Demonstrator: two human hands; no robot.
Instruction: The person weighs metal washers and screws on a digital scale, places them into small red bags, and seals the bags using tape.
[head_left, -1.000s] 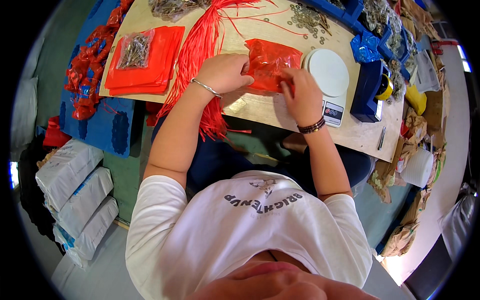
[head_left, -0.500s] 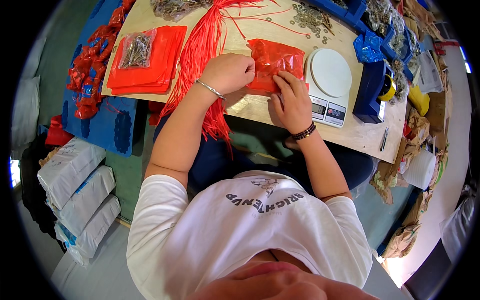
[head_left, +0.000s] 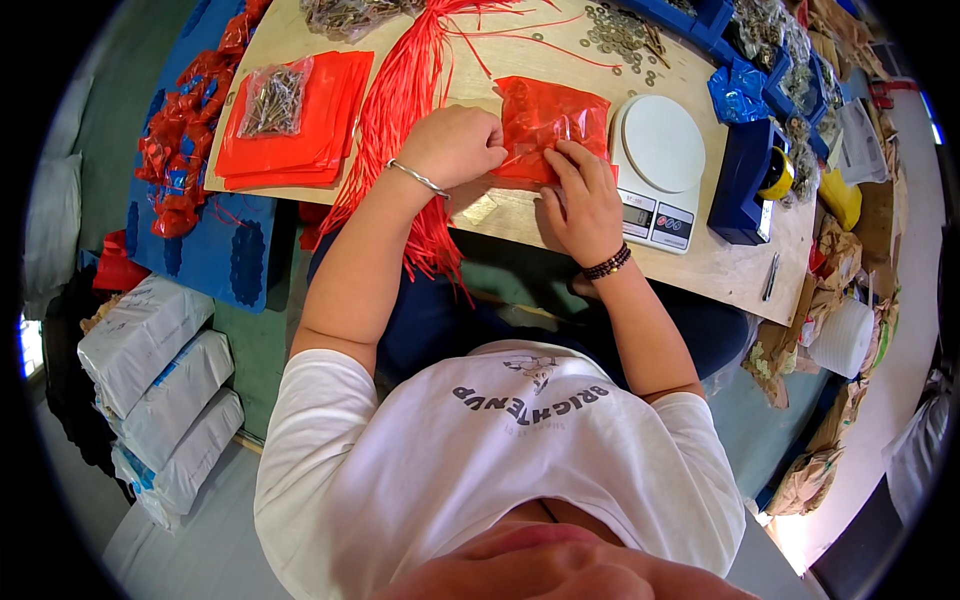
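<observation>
A red plastic bag [head_left: 545, 120] lies flat on the wooden table in front of me, shiny and creased. My left hand [head_left: 460, 148], wearing a silver bangle, is at the bag's left edge, its fingers curled together in a pinch there; the fingertips are partly hidden. The fingers of my right hand [head_left: 585, 200], with a dark bead bracelet at the wrist, rest stretched out on the bag's lower right part, the thumb apart. A bundle of red plastic strings [head_left: 400, 110] runs beneath my left wrist. Just right of the bag stands a white kitchen scale [head_left: 662, 145].
Left on the table, a clear bag of screws [head_left: 273, 100] tops a stack of flat red bags [head_left: 335, 120]. Metal washers [head_left: 615, 35] lie scattered at the back. A blue tape dispenser [head_left: 740, 185] stands right. Filled red bags [head_left: 175, 160] hang over a blue surface at far left.
My left hand has slid very slightly down along the bag's left edge. The right hand stays almost still on the bag.
</observation>
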